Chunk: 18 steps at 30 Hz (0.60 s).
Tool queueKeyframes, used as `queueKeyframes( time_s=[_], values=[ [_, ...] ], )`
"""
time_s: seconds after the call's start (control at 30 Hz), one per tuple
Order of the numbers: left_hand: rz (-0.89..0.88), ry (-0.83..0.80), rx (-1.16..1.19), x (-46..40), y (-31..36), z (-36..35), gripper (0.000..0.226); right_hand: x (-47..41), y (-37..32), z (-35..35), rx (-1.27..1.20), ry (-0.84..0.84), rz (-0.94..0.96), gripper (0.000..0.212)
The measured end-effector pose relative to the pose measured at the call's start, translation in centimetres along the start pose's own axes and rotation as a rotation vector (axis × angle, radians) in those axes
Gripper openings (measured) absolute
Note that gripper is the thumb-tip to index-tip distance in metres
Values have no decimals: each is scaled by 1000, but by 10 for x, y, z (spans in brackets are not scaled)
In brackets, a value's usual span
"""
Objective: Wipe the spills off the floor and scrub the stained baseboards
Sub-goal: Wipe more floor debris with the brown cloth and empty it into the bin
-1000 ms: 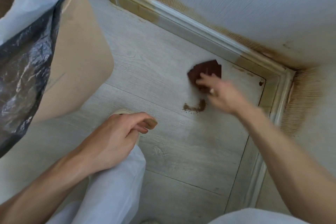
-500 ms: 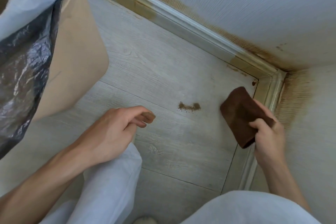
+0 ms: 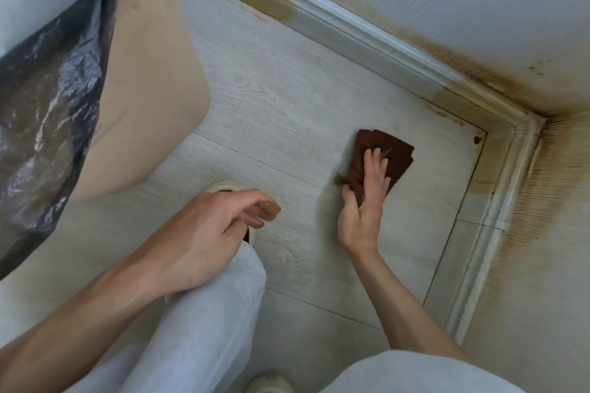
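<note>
A folded brown cloth [image 3: 392,153] lies flat on the pale wood-look floor [image 3: 287,105]. My right hand [image 3: 367,198] presses on it with straight fingers. A bit of the brown spill [image 3: 339,181] shows at the cloth's left edge; the cloth hides the remainder. A small brown spot [image 3: 478,139] sits in the floor corner. The white baseboards [image 3: 360,32] carry yellow-brown stains along the far wall and in the corner [image 3: 488,169]. My left hand [image 3: 204,233] hangs over my knee, fingers loosely curled, holding nothing.
A beige bin [image 3: 143,89] lined with a dark plastic bag [image 3: 48,99] stands at the left. The walls [image 3: 463,0] above the baseboards are streaked brown. My white-trousered knees and a shoe [image 3: 268,383] fill the bottom of the view.
My right hand carried the cloth from beside the right baseboard back left and laid it flat over the spill. The left hand stayed over the knee.
</note>
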<state>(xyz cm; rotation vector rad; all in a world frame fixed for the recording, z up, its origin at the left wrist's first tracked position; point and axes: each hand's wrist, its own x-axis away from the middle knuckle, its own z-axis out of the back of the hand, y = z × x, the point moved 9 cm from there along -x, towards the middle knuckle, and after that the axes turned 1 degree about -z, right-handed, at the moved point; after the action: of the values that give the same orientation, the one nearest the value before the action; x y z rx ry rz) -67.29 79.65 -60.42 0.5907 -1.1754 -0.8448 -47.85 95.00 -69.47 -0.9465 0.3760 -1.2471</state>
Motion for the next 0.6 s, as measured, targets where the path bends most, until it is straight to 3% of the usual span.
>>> queueKeyframes(
  time_s=[0.17, 0.23, 0.37, 0.43, 0.6],
  values=[
    [-23, -15, 14, -1, 5, -5, 65, 9, -29, -23, -104, -164, 74, 70],
    [-33, -3, 11, -3, 6, -4, 65, 4, -25, 4, -322, -74, -82, 59],
    [-41, 14, 31, -5, 9, 0, 67, -8, -1, 80, -850, 312, -357, 41],
    [-48, 20, 26, -7, 10, 2, 68, -18, 4, 109, -1006, 373, -391, 44],
    [-56, 17, 18, -9, 11, 4, 68, -77, 12, 147, -843, 337, -243, 46]
  ],
)
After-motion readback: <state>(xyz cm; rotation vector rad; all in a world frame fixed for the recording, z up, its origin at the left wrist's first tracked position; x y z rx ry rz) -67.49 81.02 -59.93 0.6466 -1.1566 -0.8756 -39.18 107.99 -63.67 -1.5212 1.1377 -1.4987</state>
